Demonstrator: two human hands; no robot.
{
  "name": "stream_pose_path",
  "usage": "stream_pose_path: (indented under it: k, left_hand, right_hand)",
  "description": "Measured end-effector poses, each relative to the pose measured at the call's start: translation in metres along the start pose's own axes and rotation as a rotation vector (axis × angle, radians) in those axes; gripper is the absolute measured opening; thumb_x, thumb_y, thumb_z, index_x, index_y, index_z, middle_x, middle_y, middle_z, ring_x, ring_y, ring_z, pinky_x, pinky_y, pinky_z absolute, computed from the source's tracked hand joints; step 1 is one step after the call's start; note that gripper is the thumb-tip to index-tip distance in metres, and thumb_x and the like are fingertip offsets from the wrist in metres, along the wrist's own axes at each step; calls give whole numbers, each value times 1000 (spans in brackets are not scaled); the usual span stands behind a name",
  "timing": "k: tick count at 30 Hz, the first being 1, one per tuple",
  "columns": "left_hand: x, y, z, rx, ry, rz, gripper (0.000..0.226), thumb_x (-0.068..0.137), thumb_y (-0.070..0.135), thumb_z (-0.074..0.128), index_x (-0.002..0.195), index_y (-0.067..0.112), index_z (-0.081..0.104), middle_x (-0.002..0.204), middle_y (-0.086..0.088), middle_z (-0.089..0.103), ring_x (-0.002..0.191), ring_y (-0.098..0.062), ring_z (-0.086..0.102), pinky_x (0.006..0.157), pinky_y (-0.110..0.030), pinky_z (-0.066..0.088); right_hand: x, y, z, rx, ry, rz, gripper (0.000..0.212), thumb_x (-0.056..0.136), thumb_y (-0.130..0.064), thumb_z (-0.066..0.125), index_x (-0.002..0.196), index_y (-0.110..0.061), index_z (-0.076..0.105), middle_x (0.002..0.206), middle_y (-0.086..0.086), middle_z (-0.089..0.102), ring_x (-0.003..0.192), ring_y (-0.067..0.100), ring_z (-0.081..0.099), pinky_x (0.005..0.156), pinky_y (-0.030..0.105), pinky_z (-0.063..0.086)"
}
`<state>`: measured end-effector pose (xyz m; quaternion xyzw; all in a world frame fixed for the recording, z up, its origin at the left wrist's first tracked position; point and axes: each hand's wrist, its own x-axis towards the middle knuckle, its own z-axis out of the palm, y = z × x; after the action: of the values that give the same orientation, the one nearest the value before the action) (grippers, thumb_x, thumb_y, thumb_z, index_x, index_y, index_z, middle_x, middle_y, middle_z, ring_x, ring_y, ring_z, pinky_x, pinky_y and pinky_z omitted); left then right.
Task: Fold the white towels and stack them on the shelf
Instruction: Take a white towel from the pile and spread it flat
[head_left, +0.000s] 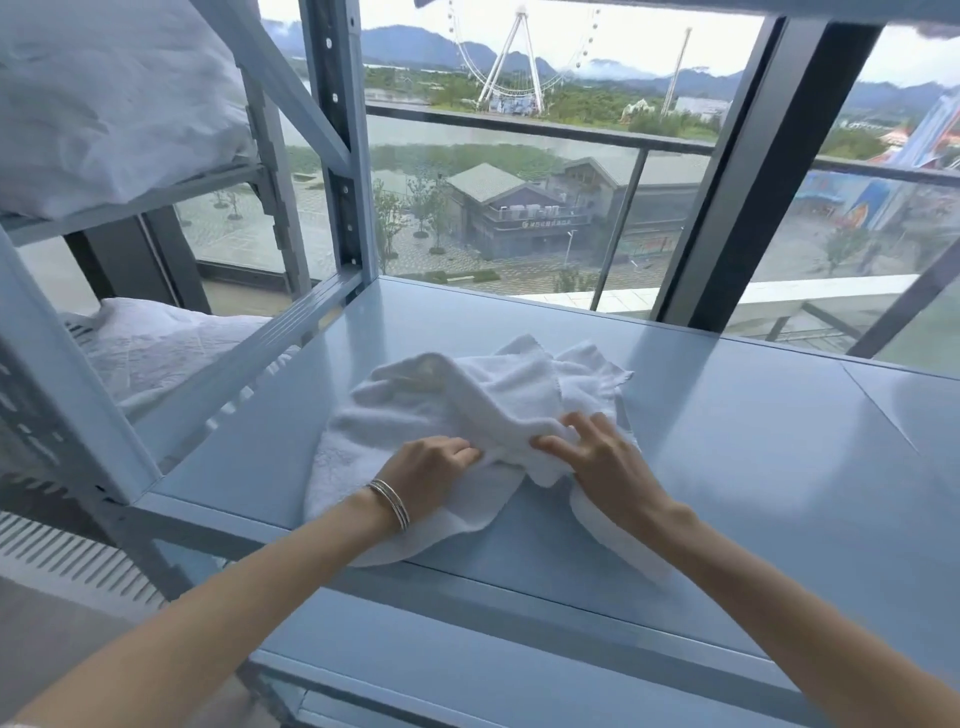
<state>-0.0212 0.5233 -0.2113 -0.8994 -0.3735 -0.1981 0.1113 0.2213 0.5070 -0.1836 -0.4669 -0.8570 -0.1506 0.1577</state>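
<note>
Both hands, left hand (434, 460) and right hand (597, 452), pinch the crumpled white terry towel (467, 400) on the grey-blue metal shelf (753, 415); folding has barely begun, so flattening it out likely comes next.

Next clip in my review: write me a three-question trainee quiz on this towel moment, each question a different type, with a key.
1. True or false: the towel lies neatly folded on the shelf.
2. Which wrist wears the bracelet? A) left B) right C) neither
3. Fill in: both hands pinch the towel near its ____ edge, the one closest to the person.

Key
1. False: it is crumpled and bunched.
2. A: it sits behind the left hand.
3. Front: the left hand and right hand grip a bunched fold there.
</note>
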Motion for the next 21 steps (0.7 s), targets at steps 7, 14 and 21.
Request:
stream_pose_path:
  k: [7,14,21]
  left_hand:
    - [-16,-30,-10,-1,57,171,25,77,2,41,86,18,58,77,-1,66,64,-20,63,49,-25,50]
    - [2,-10,-2,255,106,-66,18,67,9,46,65,22,58,61,3,56,52,-19,57,48,-26,42]
    - [25,35,19,165,99,-109,16,75,11,51,71,23,60,68,6,57,64,-17,58,47,-26,40]
  right_hand:
    - [3,17,-7,-86,105,-2,64,48,13,74,102,-22,69,93,11,61,69,32,58,53,33,48]
    - [5,-13,7,-7,19,17,75,46,-8,85,110,-26,50,96,10,59,69,31,59,42,31,46]
    - [17,-4,7,73,-15,-46,54,59,5,72,96,-24,45,101,15,55,67,33,60,37,32,41]
